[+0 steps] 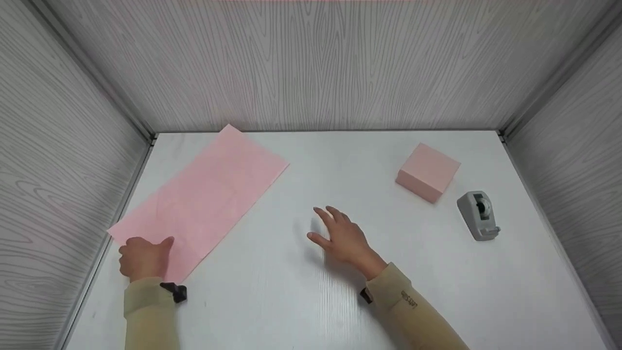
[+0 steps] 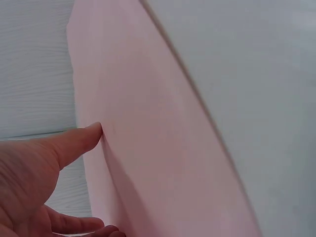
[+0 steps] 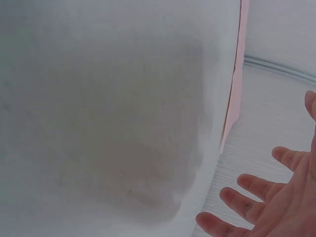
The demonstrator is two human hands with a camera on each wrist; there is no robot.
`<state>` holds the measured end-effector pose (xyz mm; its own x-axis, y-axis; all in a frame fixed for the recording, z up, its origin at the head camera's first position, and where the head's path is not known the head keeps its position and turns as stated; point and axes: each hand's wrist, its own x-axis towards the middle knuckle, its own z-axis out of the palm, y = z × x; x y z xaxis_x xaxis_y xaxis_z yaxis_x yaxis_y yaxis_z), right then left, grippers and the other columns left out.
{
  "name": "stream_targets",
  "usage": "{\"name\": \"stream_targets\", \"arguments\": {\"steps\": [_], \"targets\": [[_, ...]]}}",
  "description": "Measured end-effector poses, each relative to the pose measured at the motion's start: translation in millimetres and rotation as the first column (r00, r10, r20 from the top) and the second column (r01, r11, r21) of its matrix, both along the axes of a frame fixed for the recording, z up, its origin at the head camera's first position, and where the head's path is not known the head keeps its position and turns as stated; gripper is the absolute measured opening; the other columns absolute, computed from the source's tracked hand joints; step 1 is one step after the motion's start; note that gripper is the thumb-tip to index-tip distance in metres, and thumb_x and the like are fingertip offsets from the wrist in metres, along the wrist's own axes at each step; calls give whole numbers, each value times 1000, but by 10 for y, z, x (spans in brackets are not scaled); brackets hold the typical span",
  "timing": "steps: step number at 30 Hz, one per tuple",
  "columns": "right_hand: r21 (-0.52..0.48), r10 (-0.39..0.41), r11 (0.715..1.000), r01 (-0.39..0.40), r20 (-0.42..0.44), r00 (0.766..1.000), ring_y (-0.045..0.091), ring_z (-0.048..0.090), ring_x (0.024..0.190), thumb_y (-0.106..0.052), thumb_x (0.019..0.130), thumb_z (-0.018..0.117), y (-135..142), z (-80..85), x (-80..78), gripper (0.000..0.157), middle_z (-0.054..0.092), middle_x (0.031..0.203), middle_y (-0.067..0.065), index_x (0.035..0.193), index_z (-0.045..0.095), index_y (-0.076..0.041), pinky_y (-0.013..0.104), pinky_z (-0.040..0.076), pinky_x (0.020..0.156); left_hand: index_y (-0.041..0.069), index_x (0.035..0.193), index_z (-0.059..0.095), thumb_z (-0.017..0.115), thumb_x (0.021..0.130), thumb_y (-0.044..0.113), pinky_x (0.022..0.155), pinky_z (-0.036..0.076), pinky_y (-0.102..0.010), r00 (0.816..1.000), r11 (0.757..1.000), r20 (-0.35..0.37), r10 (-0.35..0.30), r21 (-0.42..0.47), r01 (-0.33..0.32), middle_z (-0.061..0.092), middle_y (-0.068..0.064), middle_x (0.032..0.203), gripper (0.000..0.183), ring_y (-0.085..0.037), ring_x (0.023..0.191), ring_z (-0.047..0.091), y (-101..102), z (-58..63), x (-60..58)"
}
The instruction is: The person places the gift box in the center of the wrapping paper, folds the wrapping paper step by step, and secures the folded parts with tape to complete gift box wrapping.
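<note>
A sheet of pink paper point(image 1: 204, 194) lies slanted across the left of the white table. My left hand point(image 1: 144, 257) holds its near left edge, with the thumb point(image 2: 84, 140) against the paper and the other fingers curled at the edge. Beside the thumb, the left wrist view shows a fold in the sheet point(image 2: 148, 128). Over the middle of the table hovers my right hand point(image 1: 342, 239), fingers spread and holding nothing. Its shadow falls on the white surface below. In the right wrist view the fingers point(image 3: 242, 205) are apart, with the paper's edge point(image 3: 235, 94) beyond them.
A pink box point(image 1: 427, 172) sits at the back right of the table. Nearer the right edge stands a grey tape dispenser point(image 1: 479, 216) with a roll in it. Wood-grain panels point(image 1: 316, 68) close off the back and both sides.
</note>
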<state>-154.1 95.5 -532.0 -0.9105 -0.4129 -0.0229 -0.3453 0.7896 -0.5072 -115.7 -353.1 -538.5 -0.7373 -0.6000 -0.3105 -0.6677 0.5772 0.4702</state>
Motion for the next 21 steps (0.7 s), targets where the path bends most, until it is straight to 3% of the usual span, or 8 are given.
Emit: {"name": "stream_targets", "arguments": {"steps": [10, 17, 21], "targets": [[30, 15, 999, -16, 19, 1000, 36, 39, 135, -63, 96, 44, -111, -12, -43, 72, 33, 154, 14, 154, 32, -22, 58, 39, 100, -22, 129, 42, 66, 87, 53, 88, 42, -59, 999, 1000, 38, -9, 2, 9, 47, -35, 114, 90, -47, 101, 45, -48, 42, -43], [52, 11, 999, -13, 37, 999, 36, 39, 135, -63, 96, 44, -178, 0, -90, 72, 32, 154, 13, 154, 31, -24, 57, 37, 101, -20, 128, 45, 67, 86, 55, 81, 42, -56, 999, 1000, 46, -6, -4, 6, 52, -32, 111, 89, -45, 97, 48, -74, 24, -62], [63, 12, 998, -15, 55, 998, 35, 38, 136, -63, 96, 45, -204, -4, -112, 72, 31, 155, 13, 155, 30, -24, 56, 37, 102, -23, 131, 37, 67, 84, 57, 84, 42, -57, 998, 1000, 56, 4, 13, -5, 46, -34, 112, 98, -46, 99, 44, -88, 36, -41]]}}
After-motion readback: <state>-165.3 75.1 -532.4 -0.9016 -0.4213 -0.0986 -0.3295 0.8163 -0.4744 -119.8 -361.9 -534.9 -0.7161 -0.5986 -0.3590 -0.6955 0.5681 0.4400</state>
